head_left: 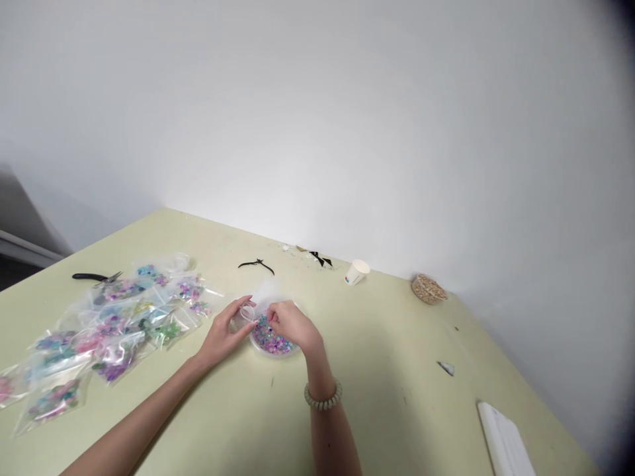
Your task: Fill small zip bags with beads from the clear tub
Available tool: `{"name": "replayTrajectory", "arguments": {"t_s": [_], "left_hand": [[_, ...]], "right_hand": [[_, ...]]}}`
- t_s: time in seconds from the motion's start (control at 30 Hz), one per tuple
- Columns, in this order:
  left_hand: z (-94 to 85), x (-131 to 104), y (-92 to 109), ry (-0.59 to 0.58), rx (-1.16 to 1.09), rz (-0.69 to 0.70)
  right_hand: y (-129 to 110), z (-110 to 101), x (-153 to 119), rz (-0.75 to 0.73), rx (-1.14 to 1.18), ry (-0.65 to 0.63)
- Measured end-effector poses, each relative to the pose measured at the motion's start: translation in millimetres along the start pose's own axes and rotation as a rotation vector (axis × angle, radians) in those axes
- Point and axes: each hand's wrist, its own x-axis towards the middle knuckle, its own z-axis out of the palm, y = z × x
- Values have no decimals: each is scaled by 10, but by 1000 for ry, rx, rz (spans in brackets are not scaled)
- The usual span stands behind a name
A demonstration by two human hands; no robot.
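A round clear dish [276,352] of small pink, purple and blue beads sits on the green table. At its left rim, my left hand [223,334] holds a small clear ring-shaped piece [247,312] between thumb and fingers, possibly a coil or a little container; too small to tell. Over the beads is my right hand [294,324], palm down, its fingers curled and pinched together at the dish. Whatever lies between those fingertips is hidden. A beaded or coiled band [323,396] circles my right wrist.
Clear bags of colourful beads [114,324] cover the left, beside black-handled pliers [92,276]. Behind the dish lie black pliers [258,263]. Along the wall are black scraps [320,258], a tipped paper cup [357,272] and a tan-filled container [428,289]. A white object [503,439] is lower right.
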Motion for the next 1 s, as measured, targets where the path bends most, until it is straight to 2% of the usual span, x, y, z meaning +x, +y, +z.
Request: {"name": "replayTrajectory", "arguments": {"t_s": [0.27,0.77,1.0], "left_hand": [[-4,-5,-1,7,13,14],[-1,-1,-17,-1,46,14],[1,5,6,8,50,15]], "right_hand": [[34,61,49,31,-61,-23],[-10,149,118,94,-192,-211],[10,172,125,94,-213,-219]]}}
